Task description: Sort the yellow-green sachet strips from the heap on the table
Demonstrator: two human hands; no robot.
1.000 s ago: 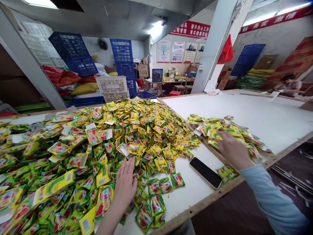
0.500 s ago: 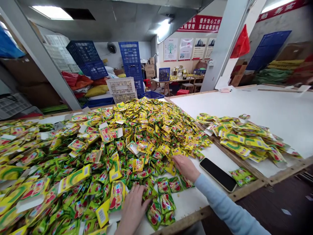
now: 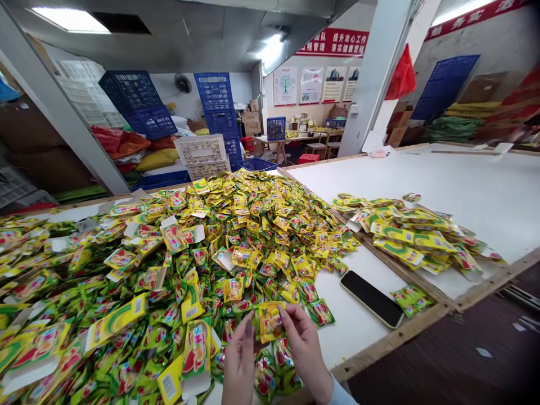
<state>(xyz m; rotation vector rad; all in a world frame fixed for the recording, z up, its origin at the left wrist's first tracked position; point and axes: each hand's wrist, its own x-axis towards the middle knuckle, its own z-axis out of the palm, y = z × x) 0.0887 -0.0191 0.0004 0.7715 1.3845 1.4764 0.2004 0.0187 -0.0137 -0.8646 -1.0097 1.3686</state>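
Observation:
My left hand (image 3: 238,364) and my right hand (image 3: 304,347) meet at the bottom middle and pinch a small yellow sachet (image 3: 270,320) between their fingertips, lifted a little above the table. Under them lie green sachets (image 3: 276,360) with a red fruit picture. A big heap of yellow sachets (image 3: 261,216) fills the middle, and green sachets mixed with flat yellow-green cartons (image 3: 116,318) spread to the left.
A black phone (image 3: 372,298) lies face up right of my hands near the wooden table edge (image 3: 392,337). A smaller pile of cartons (image 3: 415,236) sits on the white table (image 3: 442,180) beyond. Blue crates (image 3: 139,104) and white baskets (image 3: 200,154) stand behind.
My right hand came back from the pile at the right to the heap, then both hands drew in toward me and took up a yellow sachet.

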